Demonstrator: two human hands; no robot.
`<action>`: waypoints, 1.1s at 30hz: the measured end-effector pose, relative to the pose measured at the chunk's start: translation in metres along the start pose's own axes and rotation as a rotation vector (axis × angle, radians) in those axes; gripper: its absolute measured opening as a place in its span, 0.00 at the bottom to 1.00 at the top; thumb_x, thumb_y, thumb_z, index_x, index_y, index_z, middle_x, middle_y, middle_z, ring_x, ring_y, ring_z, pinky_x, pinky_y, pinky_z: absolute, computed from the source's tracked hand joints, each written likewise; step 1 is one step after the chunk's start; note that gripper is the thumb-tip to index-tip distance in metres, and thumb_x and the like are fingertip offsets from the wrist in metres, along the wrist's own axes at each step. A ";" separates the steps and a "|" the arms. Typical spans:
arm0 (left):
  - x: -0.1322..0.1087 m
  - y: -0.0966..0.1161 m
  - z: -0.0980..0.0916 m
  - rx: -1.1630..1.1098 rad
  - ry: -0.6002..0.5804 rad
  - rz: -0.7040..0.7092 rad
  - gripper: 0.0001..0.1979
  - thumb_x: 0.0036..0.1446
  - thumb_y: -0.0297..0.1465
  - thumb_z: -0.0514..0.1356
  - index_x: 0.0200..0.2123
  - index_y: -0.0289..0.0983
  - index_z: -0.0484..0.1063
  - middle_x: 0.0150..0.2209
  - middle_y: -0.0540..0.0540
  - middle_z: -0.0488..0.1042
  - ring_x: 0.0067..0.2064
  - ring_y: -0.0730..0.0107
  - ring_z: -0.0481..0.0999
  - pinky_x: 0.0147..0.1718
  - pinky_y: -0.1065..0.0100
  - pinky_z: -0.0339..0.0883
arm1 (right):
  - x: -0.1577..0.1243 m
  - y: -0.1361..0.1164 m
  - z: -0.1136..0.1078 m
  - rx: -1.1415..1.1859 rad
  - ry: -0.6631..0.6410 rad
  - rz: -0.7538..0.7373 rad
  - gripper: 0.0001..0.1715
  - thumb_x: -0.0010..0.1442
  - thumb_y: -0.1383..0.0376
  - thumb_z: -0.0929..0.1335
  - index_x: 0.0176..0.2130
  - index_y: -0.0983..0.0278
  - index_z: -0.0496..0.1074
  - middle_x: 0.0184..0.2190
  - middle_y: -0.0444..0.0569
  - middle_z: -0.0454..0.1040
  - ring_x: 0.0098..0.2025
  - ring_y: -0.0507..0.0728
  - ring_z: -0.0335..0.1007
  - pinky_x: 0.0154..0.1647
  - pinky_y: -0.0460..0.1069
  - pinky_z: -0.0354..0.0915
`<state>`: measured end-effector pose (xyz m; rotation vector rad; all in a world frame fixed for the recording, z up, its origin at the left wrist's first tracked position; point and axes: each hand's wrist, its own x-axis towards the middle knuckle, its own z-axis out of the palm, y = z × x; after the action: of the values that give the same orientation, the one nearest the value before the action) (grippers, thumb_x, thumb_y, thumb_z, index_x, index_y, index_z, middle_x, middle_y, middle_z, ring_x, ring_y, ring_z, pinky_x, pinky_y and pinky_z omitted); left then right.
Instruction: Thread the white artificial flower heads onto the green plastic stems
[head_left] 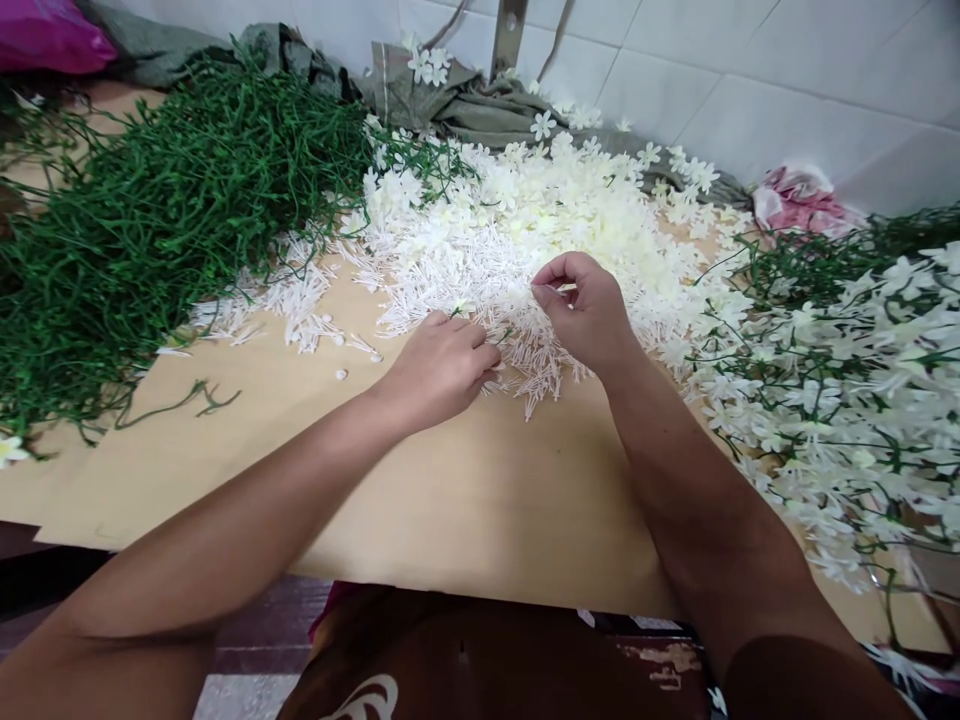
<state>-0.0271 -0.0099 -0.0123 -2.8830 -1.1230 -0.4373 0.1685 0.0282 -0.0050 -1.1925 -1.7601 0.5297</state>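
Note:
My left hand [442, 372] is curled around a green artificial flower stem; bits of green show past its fingers. My right hand [583, 308] is closed in a pinch, thumb against forefinger, over the white pile. Whatever lies between those fingertips is too small to make out. Beneath and in front of both hands spread many thin white bud-tipped pieces [536, 375]. Behind them is a heap of loose white and pale yellow artificial blossoms [592, 215].
Green stems [187, 190] lie in a large heap at left. Flowers on green stems [832, 400] pile up at right. Brown cardboard [480, 500] covers the work surface. Grey cloth [480, 110] and a tiled wall [720, 60] border the back; a red-and-white bag [802, 200] sits there.

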 end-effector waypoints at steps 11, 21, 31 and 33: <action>0.000 -0.025 -0.019 -0.474 0.445 -0.464 0.05 0.55 0.29 0.58 0.30 0.36 0.73 0.19 0.53 0.62 0.24 0.75 0.61 0.28 0.68 0.55 | -0.004 -0.009 0.008 0.135 -0.004 0.157 0.06 0.55 0.71 0.65 0.28 0.62 0.64 0.25 0.42 0.67 0.29 0.48 0.63 0.28 0.47 0.60; -0.002 -0.020 -0.044 -1.405 0.579 -0.800 0.08 0.47 0.31 0.66 0.25 0.36 0.69 0.18 0.55 0.60 0.19 0.82 0.55 0.17 0.75 0.48 | -0.010 -0.024 0.017 0.532 -0.218 0.317 0.13 0.56 0.57 0.69 0.31 0.62 0.62 0.25 0.42 0.72 0.23 0.48 0.67 0.21 0.45 0.63; -0.001 -0.006 -0.042 -1.990 0.300 -1.001 0.13 0.41 0.21 0.66 0.22 0.34 0.62 0.16 0.59 0.50 0.17 0.86 0.48 0.14 0.80 0.40 | -0.021 -0.058 0.021 -0.134 -0.010 -0.285 0.05 0.58 0.69 0.64 0.30 0.62 0.65 0.31 0.47 0.70 0.36 0.54 0.65 0.38 0.52 0.64; 0.000 -0.004 -0.039 -2.009 0.277 -1.002 0.12 0.41 0.21 0.66 0.23 0.34 0.63 0.17 0.59 0.50 0.17 0.86 0.48 0.14 0.80 0.40 | -0.022 -0.059 0.021 -0.151 -0.032 -0.309 0.05 0.59 0.69 0.63 0.31 0.62 0.65 0.28 0.46 0.69 0.33 0.53 0.64 0.35 0.51 0.63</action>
<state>-0.0396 -0.0120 0.0248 -1.7731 -3.0227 -3.3527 0.1237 -0.0143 0.0192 -0.9898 -1.9944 0.2370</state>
